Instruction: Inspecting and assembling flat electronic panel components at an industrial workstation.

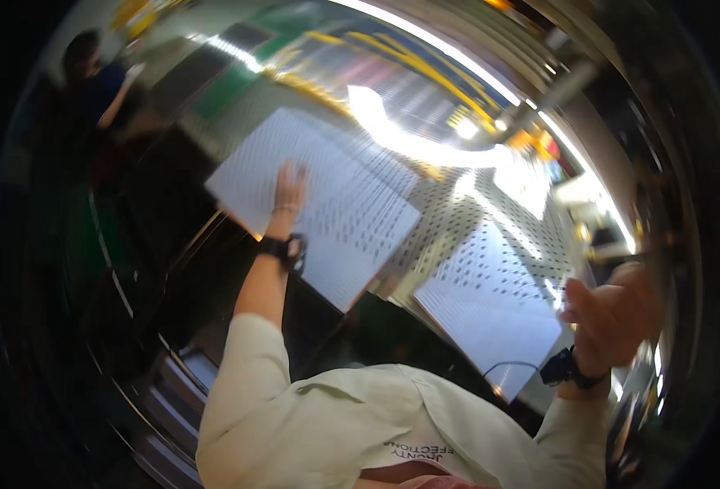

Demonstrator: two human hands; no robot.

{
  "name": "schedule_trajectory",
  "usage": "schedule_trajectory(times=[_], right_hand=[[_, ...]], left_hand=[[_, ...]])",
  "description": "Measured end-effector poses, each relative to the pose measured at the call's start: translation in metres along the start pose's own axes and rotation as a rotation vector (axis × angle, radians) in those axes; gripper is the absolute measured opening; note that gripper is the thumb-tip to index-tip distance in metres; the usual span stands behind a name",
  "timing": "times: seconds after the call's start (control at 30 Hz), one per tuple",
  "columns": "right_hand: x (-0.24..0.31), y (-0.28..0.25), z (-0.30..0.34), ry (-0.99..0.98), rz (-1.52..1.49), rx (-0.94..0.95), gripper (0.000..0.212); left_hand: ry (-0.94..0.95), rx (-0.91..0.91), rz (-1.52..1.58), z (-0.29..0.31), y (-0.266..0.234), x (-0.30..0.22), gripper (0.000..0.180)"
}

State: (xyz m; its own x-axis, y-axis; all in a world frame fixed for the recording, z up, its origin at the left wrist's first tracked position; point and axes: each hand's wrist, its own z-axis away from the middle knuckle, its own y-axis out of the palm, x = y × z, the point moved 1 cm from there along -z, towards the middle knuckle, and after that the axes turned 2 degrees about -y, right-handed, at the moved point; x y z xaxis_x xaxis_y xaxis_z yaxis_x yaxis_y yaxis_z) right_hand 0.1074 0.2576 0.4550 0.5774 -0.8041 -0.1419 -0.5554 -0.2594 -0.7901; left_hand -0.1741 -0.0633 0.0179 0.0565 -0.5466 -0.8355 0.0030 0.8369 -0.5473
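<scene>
Two perforated metal sheets [327,204], two hands [288,191].

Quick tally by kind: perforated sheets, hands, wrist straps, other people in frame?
Perforated sheets: 2, one under the left hand at, one near the right hand at
Hands: 2
Black wrist straps: 2, left, right
Other people: 1, upper left
Total: 7

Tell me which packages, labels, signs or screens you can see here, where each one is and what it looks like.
Print on the shirt: bottom centre, small dark lettering on pale cloth.
No packages, signs or screens clearly show; the left hand rests on a pale perforated sheet.
</scene>
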Motion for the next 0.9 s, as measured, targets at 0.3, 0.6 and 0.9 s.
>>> schedule_trajectory(times=[0.3, 0.6, 0.9], right_hand=[[0.052, 0.018, 0.297, 1.090, -0.318, -0.076, 0.029], [0.168, 0.091, 0.485, 2.090, -0.701, -0.597, 0.009], [0.196, 0.056, 0.562, 2.219, -0.330, -1.024, 0.007]], left_hand=[[-0.470, 1.050, 1.639, 0.110, 0.063, -0.156, 0.097], [-0.361, 1.074, 0.076, 0.103, 0.157, -0.133, 0.045], [0.139, 0.966, 0.165, 0.196, 0.226, -0.267, 0.020]])
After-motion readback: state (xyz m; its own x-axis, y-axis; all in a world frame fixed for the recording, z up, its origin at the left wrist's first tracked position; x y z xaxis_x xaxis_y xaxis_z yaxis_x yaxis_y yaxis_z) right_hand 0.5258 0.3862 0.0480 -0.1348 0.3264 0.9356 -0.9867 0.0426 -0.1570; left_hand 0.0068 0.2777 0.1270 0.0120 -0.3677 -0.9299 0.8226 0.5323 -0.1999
